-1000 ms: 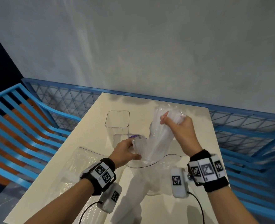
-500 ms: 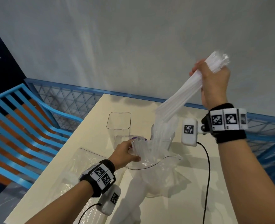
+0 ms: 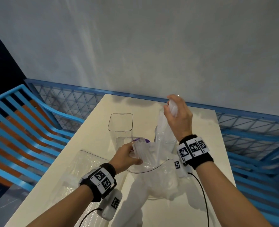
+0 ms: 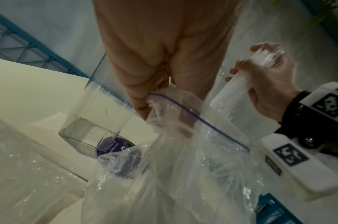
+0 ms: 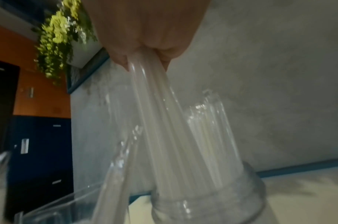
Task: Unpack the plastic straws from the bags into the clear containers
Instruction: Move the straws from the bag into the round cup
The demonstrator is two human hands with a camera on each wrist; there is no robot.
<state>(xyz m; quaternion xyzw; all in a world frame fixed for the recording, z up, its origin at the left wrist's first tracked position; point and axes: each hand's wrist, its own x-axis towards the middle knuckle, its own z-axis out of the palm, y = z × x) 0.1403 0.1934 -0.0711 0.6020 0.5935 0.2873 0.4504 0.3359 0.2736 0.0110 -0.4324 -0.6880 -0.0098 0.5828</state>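
My right hand grips a bundle of clear plastic straws by the top end. Its lower ends reach down into a round clear container behind the bag. In the right wrist view the bundle of straws hangs from my fingers into the round container, where more straws stand. My left hand pinches the rim of the open zip bag, which holds more straws. A square clear container stands empty further left.
A second clear bag lies flat at the table's left side. A purple-labelled object sits between the square container and the bag. Blue railings border the cream table on the left, back and right.
My right hand pulled the straw bundle up high out of the bag, then brought it down into the round container. My left hand stayed on the bag's rim.
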